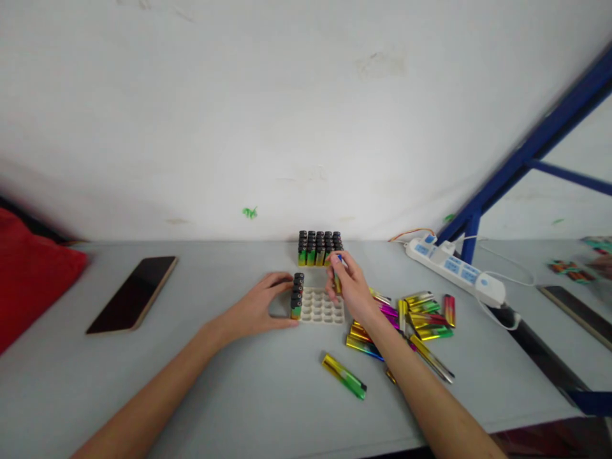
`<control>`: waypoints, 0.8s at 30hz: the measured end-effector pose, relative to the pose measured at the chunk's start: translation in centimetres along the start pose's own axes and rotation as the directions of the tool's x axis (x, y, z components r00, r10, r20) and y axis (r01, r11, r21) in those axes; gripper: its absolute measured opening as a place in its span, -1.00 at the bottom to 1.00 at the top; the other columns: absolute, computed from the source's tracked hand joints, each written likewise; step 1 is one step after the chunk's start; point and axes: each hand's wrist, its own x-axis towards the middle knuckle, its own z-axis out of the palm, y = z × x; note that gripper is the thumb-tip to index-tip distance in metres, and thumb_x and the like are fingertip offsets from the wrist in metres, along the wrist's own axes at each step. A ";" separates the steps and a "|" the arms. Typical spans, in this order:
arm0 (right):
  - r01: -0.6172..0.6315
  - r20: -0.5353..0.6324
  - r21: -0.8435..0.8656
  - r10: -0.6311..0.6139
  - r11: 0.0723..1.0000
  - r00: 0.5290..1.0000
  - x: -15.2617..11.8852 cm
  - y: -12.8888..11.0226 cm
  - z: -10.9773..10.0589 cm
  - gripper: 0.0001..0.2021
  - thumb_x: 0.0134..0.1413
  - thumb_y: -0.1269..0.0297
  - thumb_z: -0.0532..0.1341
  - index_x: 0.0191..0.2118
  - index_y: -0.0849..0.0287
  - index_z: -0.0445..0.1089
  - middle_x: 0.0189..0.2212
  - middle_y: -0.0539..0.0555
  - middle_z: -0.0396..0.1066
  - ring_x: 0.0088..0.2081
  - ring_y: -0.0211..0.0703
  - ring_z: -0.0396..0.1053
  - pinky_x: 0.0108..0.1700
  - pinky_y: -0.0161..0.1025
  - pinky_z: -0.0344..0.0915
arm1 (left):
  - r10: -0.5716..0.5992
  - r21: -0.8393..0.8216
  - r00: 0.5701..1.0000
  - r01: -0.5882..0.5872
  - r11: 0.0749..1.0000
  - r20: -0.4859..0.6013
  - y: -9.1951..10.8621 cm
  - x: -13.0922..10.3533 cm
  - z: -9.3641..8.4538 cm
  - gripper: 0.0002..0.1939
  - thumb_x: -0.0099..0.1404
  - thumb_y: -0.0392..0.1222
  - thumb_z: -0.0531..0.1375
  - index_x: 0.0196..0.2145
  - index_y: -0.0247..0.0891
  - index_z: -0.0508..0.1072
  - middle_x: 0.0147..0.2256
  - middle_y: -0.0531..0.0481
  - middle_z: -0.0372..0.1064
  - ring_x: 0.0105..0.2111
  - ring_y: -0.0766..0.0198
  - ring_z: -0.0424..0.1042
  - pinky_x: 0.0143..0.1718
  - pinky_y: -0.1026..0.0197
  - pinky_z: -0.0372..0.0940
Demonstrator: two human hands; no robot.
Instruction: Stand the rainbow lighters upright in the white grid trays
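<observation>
The left hand (258,305) and right hand (352,282) are bare, with slim fingers (276,278); the left forearm (165,376) and right forearm (415,373) are bare too, slender, narrowing toward the wrists (220,329).

Grey desk (215,395), bearing: white compartment tray (322,306), leftmost column filled with upright lighters (296,299); left hand (261,303), fingers spread, at tray's left edge; right hand (352,284), gripping one lighter (338,285) at its far right corner. Far: upright lighter block (320,250). Right: loose metallic lighters (423,319), heaped; white power strip (459,272). Near: single yellow-green lighter (344,376). Left: smartphone (134,294); red cloth (33,274).
</observation>
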 end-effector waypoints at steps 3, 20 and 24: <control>-0.022 0.055 -0.127 0.029 0.992 0.998 -0.6 0.8 0.5 -0.31 0.26 -0.63 0.40 -0.07 -0.06 0.38 -0.50 -0.23 0.22 -0.60 -0.26 0.05 -0.55 -0.26 0.03 | -0.002 0.001 1.000 0.002 1.000 0.012 0.2 -0.1 -0.1 -0.28 0.36 0.27 0.64 0.34 -0.08 0.74 0.44 -0.27 0.60 0.44 -0.39 0.60 0.57 -0.42 0.51; 0.149 -0.048 -0.598 -0.221 0.788 0.974 -0.8 1.7 0.8 -0.51 0.47 -0.24 0.14 -0.41 -0.04 0.19 -0.50 -0.06 0.30 -0.39 -0.11 0.22 -0.28 -0.17 0.12 | -0.009 -0.033 1.000 0.009 0.999 -0.014 -0.7 -0.2 0.6 -0.25 0.32 0.26 0.66 0.34 -0.09 0.75 0.47 -0.30 0.60 0.47 -0.37 0.59 0.63 -0.36 0.45; 0.214 0.052 -0.639 -0.236 0.739 0.970 -0.6 1.9 0.1 -0.60 0.66 -0.16 0.14 -0.22 -0.02 0.33 -0.38 -0.02 0.45 -0.30 -0.03 0.39 -0.18 -0.17 0.32 | -0.013 -0.017 1.000 0.013 1.000 -0.010 -0.8 -0.2 0.7 -0.23 0.32 0.28 0.65 0.35 -0.12 0.75 0.48 -0.32 0.59 0.48 -0.38 0.59 0.63 -0.36 0.45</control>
